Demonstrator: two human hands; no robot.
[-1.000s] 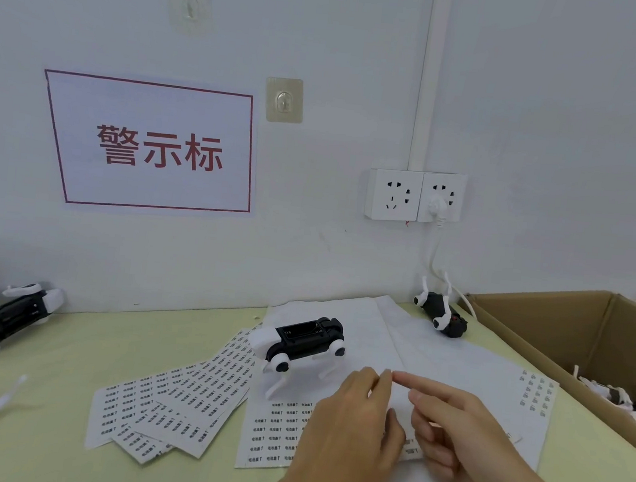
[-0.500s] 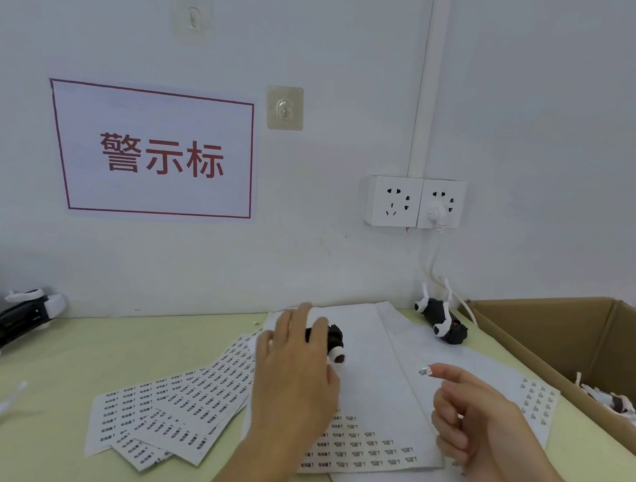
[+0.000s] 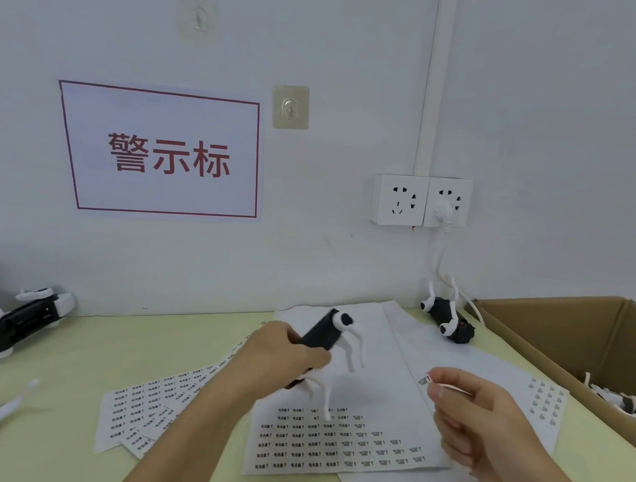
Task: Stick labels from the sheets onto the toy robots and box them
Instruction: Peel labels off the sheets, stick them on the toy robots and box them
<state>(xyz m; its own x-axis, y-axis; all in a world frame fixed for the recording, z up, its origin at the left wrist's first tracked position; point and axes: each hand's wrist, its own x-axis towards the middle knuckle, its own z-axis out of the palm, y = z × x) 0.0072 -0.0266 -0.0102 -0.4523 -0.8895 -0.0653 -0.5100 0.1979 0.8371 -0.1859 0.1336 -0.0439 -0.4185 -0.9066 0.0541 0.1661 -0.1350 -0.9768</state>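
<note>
A: The toy robot (image 3: 325, 334) is up off the paper! The left hand (image 3: 282, 354) has its fingers wrapped round the black body, and the white legs dangle above the label sheet (image 3: 343, 443), which lies toward the near edge of the tabletop (image 3: 76, 353).

B: A second ago that same toy stood on its legs on the sheet while both hands worked at the labels. Half a second ago the left hand had only just come down over it.

A: And the right hand (image 3: 485, 424)?

B: It is pinching a single peeled label (image 3: 424, 380) between thumb and forefinger, held just to the right of the lifted toy, with a gap between them. That label was already on the fingertip half a second back; now it is raised and turned toward the robot.

A: So peeling is done and sticking comes next, I'd say.

B: Agreed. The toy is tilted, one end pointing up toward the wall, which looks like presenting a face for the label. Which face, I cannot tell.

A: The rest?

B: Unmoved. Another toy robot (image 3: 446, 321) lies by the far edge near the cardboard box (image 3: 556, 333) at the right edge. More robots (image 3: 17, 318) wait at the left edge, and spare label sheets (image 3: 160, 408) fan out left of the working sheet.
</note>
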